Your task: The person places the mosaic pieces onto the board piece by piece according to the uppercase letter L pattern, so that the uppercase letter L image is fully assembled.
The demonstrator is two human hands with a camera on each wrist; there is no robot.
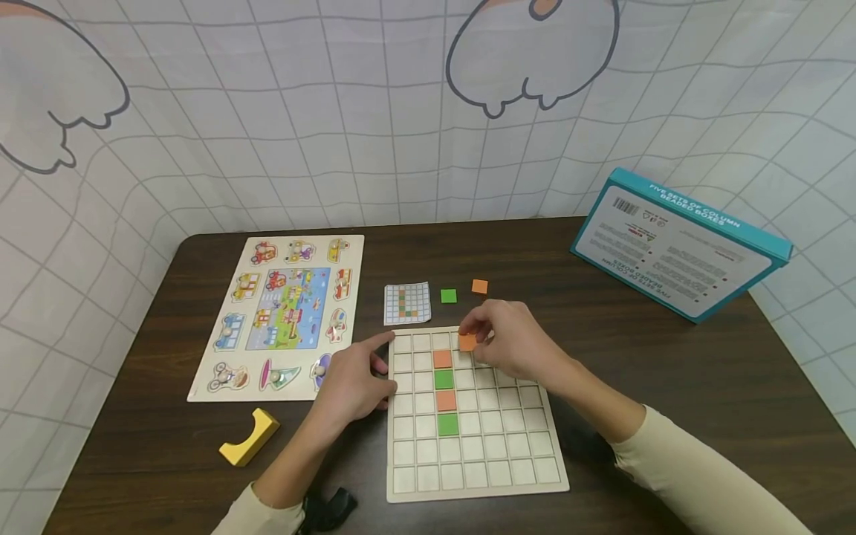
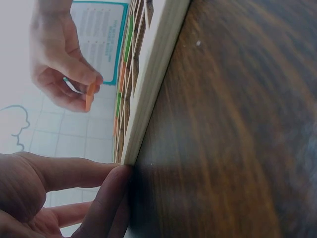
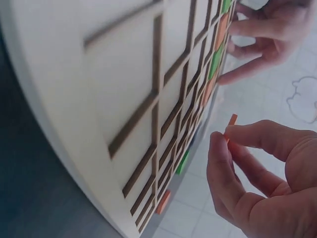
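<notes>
A pale wooden grid board [image 1: 495, 453] lies on the table, with orange and green square tiles alternating down its third column. Above the top row, my right hand [image 1: 513, 338] pinches an orange square tile [image 1: 467, 342] between thumb and fingertips. The right wrist view shows this tile [image 3: 233, 120] edge-on, clear of the board. My left hand [image 1: 353, 383] rests at the board's left edge, its fairly straight fingers touching the rim near the upper left corner. Behind the board lie a small printed grid card [image 1: 407, 303], a loose green tile [image 1: 449, 296] and a loose orange tile [image 1: 479, 287].
A vehicle picture puzzle board [image 1: 287, 308] lies to the left, partly behind my left hand. Nearer me is a yellow arched block [image 1: 249, 438]. A teal and white box [image 1: 678, 245] leans at the back right. White grid-patterned cloth [image 1: 401, 148] hangs behind the table.
</notes>
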